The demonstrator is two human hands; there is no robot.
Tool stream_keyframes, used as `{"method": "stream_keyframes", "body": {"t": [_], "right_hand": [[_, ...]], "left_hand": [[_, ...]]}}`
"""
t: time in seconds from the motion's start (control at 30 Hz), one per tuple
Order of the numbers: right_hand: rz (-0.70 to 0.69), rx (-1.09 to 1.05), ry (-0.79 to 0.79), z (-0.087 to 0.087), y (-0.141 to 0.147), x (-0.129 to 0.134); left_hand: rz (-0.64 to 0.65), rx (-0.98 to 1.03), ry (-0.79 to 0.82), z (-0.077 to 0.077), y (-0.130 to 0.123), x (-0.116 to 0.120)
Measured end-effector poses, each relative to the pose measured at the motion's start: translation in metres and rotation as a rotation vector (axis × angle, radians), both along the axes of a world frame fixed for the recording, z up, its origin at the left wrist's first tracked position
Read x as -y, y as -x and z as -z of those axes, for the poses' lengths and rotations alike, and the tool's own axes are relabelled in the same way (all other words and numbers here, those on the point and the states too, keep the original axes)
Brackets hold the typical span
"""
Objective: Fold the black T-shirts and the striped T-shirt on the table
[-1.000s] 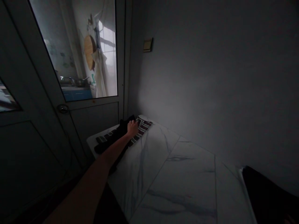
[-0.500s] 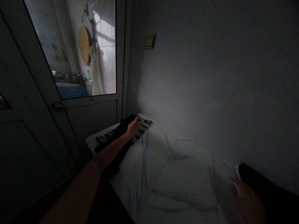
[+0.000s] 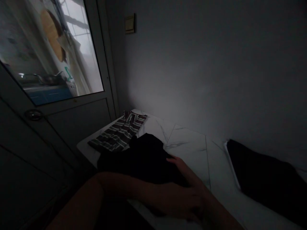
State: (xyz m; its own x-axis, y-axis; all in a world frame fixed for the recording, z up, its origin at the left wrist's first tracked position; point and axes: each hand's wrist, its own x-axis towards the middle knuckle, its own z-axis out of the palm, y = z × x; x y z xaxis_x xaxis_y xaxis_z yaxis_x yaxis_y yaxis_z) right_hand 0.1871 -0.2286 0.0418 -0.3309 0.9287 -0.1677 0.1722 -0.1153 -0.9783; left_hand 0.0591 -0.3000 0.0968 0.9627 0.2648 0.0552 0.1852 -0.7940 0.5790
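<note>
Right hand (image 3: 179,164) in from lower right, fingers against the right edge of the black cloth (image 3: 136,163), too dark to tell whether the grip pinches it; left hand (image 3: 178,201) reaches across in front, near the right forearm (image 3: 208,199), its grip also unreadable in the gloom. Black cloth sits bunched at the left part of the marble-patterned counter (image 3: 192,140), just in front of a flat striped cloth (image 3: 120,129). Farther out, a dark item (image 3: 263,179) with a pale edge at right, a glazed door (image 3: 81,111) at left, and a wall switch (image 3: 129,24) above.
</note>
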Motion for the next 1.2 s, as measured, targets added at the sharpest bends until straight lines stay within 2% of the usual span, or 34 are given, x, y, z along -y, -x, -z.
{"method": "stream_keyframes", "body": {"t": [0.07,0.13,0.2,0.3,0.37,0.43,0.5,0.6,0.73,0.83,0.9,0.97,1.07,1.13,1.2], "right_hand": [[0.045,-0.074,0.085,0.002,-0.015,0.008],[0.099,-0.147,0.158,0.003,-0.033,0.017],[0.163,-0.184,0.197,0.002,-0.049,0.027],[0.22,-0.167,0.181,0.004,-0.064,0.042],[0.223,-0.108,0.162,0.008,-0.068,0.053],[0.222,-0.015,0.133,0.014,-0.07,0.063],[0.219,0.069,0.1,0.021,-0.073,0.073],[0.198,0.142,0.059,0.031,-0.079,0.083],[0.26,0.257,-0.059,0.03,-0.095,0.081],[0.373,0.327,-0.194,0.008,-0.116,0.063],[0.474,0.378,-0.32,-0.022,-0.133,0.042],[0.599,0.442,-0.483,-0.064,-0.151,0.018],[0.808,0.532,-0.824,-0.14,-0.173,-0.016],[0.948,0.585,-1.096,-0.188,-0.185,-0.031],[0.996,0.687,-1.293,-0.228,-0.195,-0.041]], "left_hand": [[0.052,-0.02,0.056,-0.008,0.003,-0.004],[-0.074,-0.02,0.057,-0.012,0.008,-0.028],[-0.287,0.002,0.006,-0.008,0.016,-0.067],[-0.558,-0.012,-0.102,0.009,0.035,-0.139],[-0.581,-0.113,-0.172,0.021,0.049,-0.181],[-0.553,-0.209,-0.201,0.029,0.059,-0.211],[-0.527,-0.27,-0.195,0.034,0.064,-0.226],[-0.504,-0.299,-0.18,0.037,0.063,-0.233],[-0.499,-0.264,-0.19,0.027,0.06,-0.239],[-0.551,-0.17,-0.238,-0.001,0.061,-0.257],[-0.598,-0.092,-0.284,-0.034,0.062,-0.274],[-0.651,0.028,-0.363,-0.076,0.064,-0.291],[-0.757,0.319,-0.597,-0.149,0.064,-0.306],[-0.832,0.481,-0.78,-0.194,0.062,-0.305],[-0.869,0.5,-0.912,-0.23,0.059,-0.296]]}}
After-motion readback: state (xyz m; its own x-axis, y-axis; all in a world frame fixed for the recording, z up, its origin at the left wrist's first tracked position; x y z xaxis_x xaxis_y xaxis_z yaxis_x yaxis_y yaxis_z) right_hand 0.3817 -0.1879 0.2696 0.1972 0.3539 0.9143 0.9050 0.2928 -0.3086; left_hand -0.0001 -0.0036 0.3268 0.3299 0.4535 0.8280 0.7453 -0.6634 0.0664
